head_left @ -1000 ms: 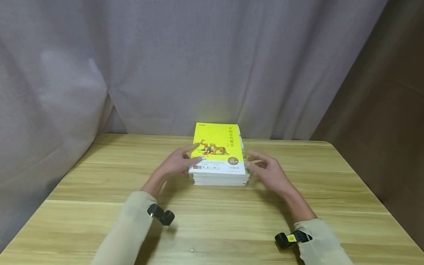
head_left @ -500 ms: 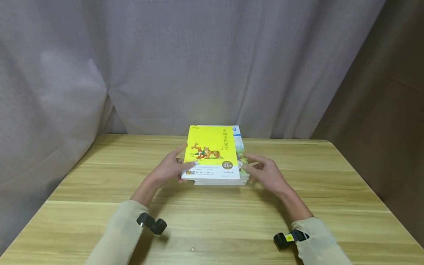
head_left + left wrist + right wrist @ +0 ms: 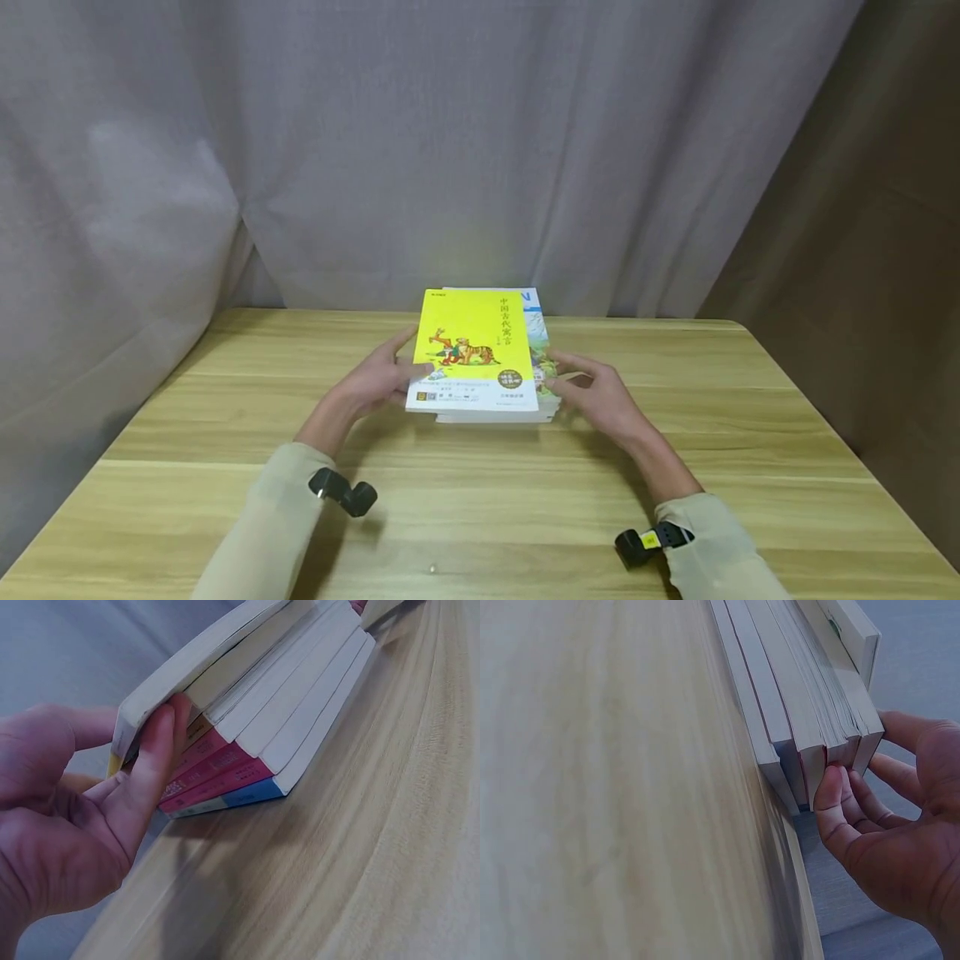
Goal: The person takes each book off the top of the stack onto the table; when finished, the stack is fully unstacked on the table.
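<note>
A yellow paperback book [image 3: 465, 342] with a tiger picture lies shifted to the left over a stack of books [image 3: 542, 333]. My left hand [image 3: 378, 379] pinches its left edge, thumb on the cover and fingers beneath. In the left wrist view this book [image 3: 187, 660] is tilted up from the pile, fingers [image 3: 157, 735] under it. My right hand [image 3: 600, 392] touches the right side of the stack. The right wrist view shows its bent fingers [image 3: 832, 787] against the edges of the lower books [image 3: 795, 735]. A colourful cover shows under the yellow book.
The wooden table [image 3: 480, 517] extends in front of the stack and to both sides. A grey curtain [image 3: 420, 150] hangs right behind its back edge, and a darker brown cloth [image 3: 862, 292] is at the right. Black wrist cameras [image 3: 342, 492] are strapped over the sleeves.
My left hand has drawn the yellow book left and slightly towards me, uncovering more of the colourful cover beneath. The right hand has stayed by the stack's right side.
</note>
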The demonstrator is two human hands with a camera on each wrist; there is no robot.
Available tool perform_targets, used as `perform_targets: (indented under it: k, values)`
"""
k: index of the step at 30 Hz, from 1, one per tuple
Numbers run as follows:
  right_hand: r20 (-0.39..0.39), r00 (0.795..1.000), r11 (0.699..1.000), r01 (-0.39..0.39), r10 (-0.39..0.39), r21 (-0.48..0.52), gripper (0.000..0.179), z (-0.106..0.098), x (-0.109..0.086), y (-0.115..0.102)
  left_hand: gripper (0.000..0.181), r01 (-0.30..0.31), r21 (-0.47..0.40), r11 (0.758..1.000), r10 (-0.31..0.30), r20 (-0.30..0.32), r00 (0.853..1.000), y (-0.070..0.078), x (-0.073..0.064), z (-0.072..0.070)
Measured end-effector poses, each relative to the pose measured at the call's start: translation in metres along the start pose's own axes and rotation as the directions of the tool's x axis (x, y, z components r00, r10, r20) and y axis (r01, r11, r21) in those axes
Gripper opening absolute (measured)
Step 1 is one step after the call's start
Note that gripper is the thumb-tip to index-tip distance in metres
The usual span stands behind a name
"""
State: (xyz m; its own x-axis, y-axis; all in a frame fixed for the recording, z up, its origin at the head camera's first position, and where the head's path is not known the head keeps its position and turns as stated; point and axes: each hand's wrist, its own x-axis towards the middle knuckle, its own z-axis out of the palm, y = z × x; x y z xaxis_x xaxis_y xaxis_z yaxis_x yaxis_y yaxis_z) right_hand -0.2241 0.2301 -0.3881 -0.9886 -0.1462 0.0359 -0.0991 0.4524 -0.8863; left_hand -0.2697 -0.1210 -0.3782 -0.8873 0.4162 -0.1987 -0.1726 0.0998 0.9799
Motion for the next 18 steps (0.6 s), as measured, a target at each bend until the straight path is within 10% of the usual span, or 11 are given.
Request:
perform_targets:
  k: [18]
  values:
    - [0.019, 1.0, 1.0, -0.004, 0.003, 0.017, 0.062, -0.005, 0.001, 0.002, 0.099, -0.023, -0.102, 0.995, 0.03, 0.067, 0.997, -0.004, -0.023, -0.012]
